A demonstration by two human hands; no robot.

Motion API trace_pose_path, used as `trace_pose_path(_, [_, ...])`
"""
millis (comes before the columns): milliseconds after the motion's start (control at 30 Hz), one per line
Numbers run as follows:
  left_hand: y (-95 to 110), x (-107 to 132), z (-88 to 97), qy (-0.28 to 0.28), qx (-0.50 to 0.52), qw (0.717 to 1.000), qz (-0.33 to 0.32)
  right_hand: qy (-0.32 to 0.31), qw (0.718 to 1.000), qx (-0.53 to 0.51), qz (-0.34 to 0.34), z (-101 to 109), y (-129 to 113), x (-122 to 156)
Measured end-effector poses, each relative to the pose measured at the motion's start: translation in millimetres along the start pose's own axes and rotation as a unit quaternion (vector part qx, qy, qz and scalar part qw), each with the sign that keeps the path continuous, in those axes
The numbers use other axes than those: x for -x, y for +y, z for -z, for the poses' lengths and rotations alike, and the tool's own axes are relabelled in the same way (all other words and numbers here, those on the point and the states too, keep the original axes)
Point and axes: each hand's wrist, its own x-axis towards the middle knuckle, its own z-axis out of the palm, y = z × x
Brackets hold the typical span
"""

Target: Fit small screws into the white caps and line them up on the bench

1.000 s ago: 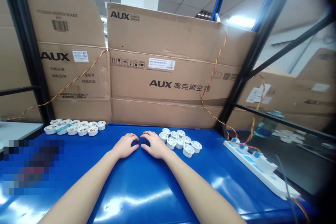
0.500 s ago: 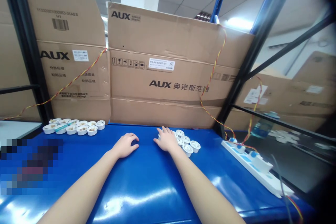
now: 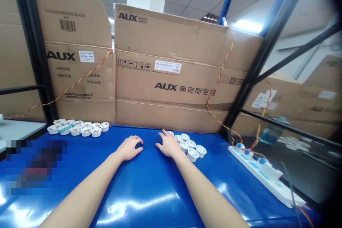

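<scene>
My left hand [image 3: 130, 148] hovers low over or rests on the blue table surface [image 3: 139, 185]; which of the two I cannot tell. Its thumb and curved fingers are apart, with nothing between them. Just to the right, my right hand [image 3: 168, 144] has its fingers spread and holds nothing that I can see. It lies at the left side of a cluster of small white round lidded cups [image 3: 192, 154], partly covering the nearest ones. Whether it touches any of them is unclear.
At the far left stand several white cups [image 3: 86, 131] with brownish contents, a teal stick [image 3: 67, 128] across them. Cardboard boxes [image 3: 171, 110] wall off the back. A white power strip [image 3: 267, 174] with plugs lies on the right. A pixelated patch covers the left.
My right hand has drifted slightly left of the lidded cups, so more of them show. My left hand is almost still. The whole view has shifted a little.
</scene>
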Motion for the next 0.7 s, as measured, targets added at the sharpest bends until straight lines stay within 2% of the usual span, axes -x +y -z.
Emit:
trace_pose_path(333, [-0.9, -0.4, -0.8, 0.001, -0.002, 1.000, 0.001, -0.046, 0.998, -0.007, 0.038, 2.3, -5.1, 3.1])
trace_pose_path(500, [-0.8, -0.5, -0.5, 0.006, -0.004, 1.000, -0.006, -0.049, 0.997, -0.021, 0.061, 3.2, -9.0, 5.1])
trace_pose_path(600, [-1.9, -0.5, -1.3, 0.008, -0.008, 1.000, -0.009, -0.047, 0.992, -0.040, 0.108, 7.0, -15.2, 9.2])
trace_pose_path(700, [-4.4, -1.1, -4.3, 0.001, -0.012, 1.000, -0.001, -0.053, 0.975, -0.078, 0.200, 15.7, -27.6, 15.8])
